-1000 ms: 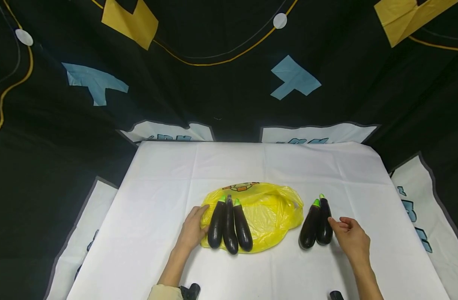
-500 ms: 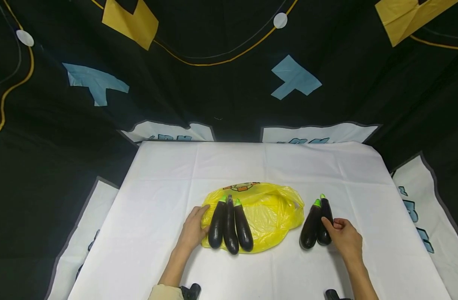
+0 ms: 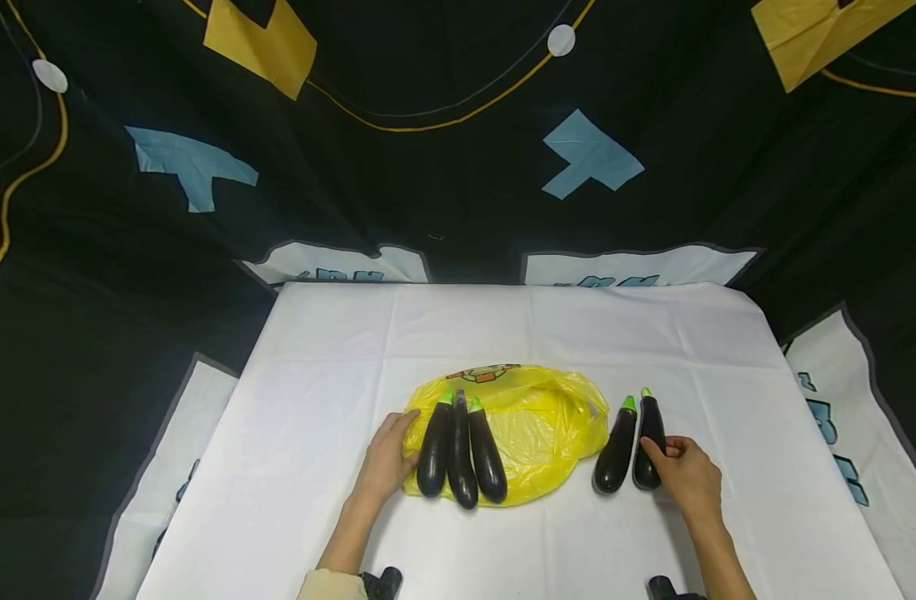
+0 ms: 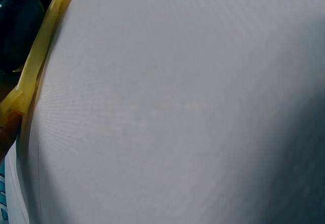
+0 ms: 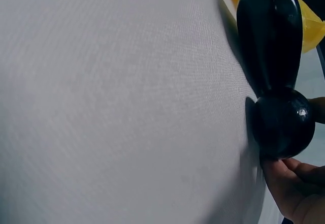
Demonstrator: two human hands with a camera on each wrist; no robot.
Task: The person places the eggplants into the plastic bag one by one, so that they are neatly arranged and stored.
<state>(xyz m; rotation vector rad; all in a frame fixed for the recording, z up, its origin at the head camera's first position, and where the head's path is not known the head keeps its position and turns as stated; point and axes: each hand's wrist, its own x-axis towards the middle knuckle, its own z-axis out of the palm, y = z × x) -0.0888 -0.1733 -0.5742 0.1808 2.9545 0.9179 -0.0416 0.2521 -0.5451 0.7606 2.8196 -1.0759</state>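
Looks only part done, going by how everything lies. On the white tabletop (image 3: 337, 358), about midway between the left and right edges and well in from the back edge, a yellow bag (image 3: 540, 446), spread out low and crinkly. On the left part of that bag, three dark eggplants in a neat row, close together: left eggplant (image 3: 434, 450), middle eggplant (image 3: 461, 458) and third eggplant (image 3: 488, 458), all with tops toward the back edge and fat ends toward the front. Off the bag, nearer the right edge, two more, down by the tabletop itself: outer eggplant (image 3: 651, 423), the one closer to that edge, and inner eggplant (image 3: 616, 450), just beside the bag. Seen from above, a thin white gap between these two. Right grip (image 3: 686, 475) pinching the outer eggplant, thumb on one side and fingers on the other; cannot tell if lifted at all. Left grip (image 3: 382, 462) at the bag's left rim, touching there; cannot tell if pinching the bag or just resting on it. So, as a best guess, done: three together on the bag. Left over: two off to the right, one held and one not. Nothing plainly tucked inside the bag.
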